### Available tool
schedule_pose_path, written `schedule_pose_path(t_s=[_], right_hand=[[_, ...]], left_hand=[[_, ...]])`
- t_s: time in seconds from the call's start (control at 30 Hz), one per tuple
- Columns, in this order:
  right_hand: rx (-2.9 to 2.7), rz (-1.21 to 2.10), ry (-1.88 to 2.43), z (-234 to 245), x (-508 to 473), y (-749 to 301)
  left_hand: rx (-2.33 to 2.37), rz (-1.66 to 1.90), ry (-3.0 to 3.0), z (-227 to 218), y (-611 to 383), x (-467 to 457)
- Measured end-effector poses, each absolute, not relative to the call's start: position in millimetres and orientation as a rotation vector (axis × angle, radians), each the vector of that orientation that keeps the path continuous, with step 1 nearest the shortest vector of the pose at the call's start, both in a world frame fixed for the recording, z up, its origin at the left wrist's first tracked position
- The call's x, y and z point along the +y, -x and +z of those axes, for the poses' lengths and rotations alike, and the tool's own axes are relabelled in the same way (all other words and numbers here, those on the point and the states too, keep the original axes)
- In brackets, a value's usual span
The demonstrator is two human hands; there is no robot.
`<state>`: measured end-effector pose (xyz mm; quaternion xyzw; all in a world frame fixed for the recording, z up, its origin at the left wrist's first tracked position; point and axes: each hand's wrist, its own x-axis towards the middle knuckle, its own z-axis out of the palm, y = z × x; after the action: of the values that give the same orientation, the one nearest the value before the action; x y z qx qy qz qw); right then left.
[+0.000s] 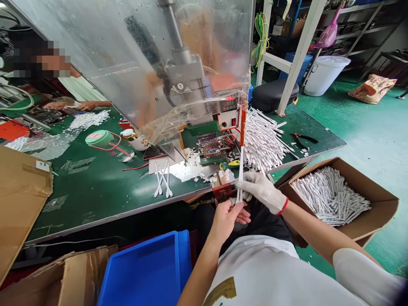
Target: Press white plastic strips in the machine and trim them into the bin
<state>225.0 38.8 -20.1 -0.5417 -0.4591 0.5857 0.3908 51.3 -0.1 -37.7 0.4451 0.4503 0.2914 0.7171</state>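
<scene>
Just below and to the right of the frame's center, the left hand (227, 217) and the right hand (259, 190) jointly hold white strips (241, 170) in front of the near edge of the green tabletop (111, 199). The left hand is bare; its grip is closed on the lower ends of the strips, with the other fingers loosely extended. The right hand is gloved, with a red cuff band; its grip is closed around the strips above the left hand, with some fingers partly hidden. The strips stand nearly upright. Their upper ends meet an orange post (243, 127) in the view; contact cannot be determined.

Directly behind the hands, a red block (222, 191) is located at the tabletop edge. Right of center, a strip pile (263, 142) lies beside a control box (228, 120) with a lit display. Pliers (302, 138) rest farther right. Left of center, several loose strips (162, 180) lie partly crossed; farther left, a green-lidded jar (108, 143) stands beside a mug (136, 140). At lower right, a cardboard box (384, 212) contains many similar strips. At lower left is a blue tray (143, 272).
</scene>
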Motion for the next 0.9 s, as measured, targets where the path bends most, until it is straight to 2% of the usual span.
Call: schedule_pose_path(t_s=[0.07, 0.17, 0.3, 0.4, 0.6, 0.67, 0.83, 0.9], right_hand=[[-1.100, 1.400, 1.331, -15, 53, -236], [-1.331, 1.232, 1.367, -4, 64, -251], [-1.829, 1.341, 1.307, 5, 53, -246], [-1.964, 1.388, 1.220, 6, 45, -240], [-2.085, 1.023, 1.504, 8, 56, -265], [-2.043, 1.065, 1.464, 10, 57, -268], [-1.939, 1.425, 1.189, 9, 49, -244], [-1.945, 1.446, 1.153, 7, 47, -236]], left_hand=[[0.962, 0.641, -0.987, -36, -47, 0], [0.954, 0.676, -0.952, -35, -42, 0], [0.951, 0.726, -0.894, -36, -43, 3], [0.902, 0.706, -0.827, -34, -44, 5], [0.854, 0.712, -0.765, -28, -38, 6], [0.872, 0.724, -0.798, -28, -38, 6], [0.918, 0.767, -0.830, -28, -43, 4], [0.888, 0.745, -0.787, -29, -42, 3]])
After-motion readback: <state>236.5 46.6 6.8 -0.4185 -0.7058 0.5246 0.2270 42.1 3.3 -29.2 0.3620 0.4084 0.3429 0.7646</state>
